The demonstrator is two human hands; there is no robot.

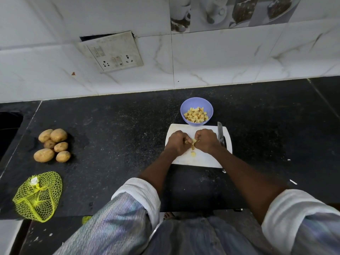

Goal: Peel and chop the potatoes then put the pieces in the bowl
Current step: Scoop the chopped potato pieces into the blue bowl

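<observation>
My left hand (pixel 177 142) and my right hand (pixel 206 139) are side by side over the white cutting board (pixel 202 157), fingers curled around a small heap of chopped potato pieces (pixel 193 143) between them. One loose piece (pixel 193 154) lies on the board just below. A knife (pixel 220 133) lies on the board's right side, blade pointing away from me. Behind the board stands a lilac bowl (pixel 185 109) holding several potato pieces (pixel 196 115). Several whole unpeeled potatoes (pixel 53 144) lie in a group at the far left.
A yellow-green mesh bag (pixel 38 196) lies at the counter's front left edge. The black counter (pixel 114 137) meets a white tiled wall with a socket plate (pixel 112 54). A dark opening (pixel 9 124) shows at the far left.
</observation>
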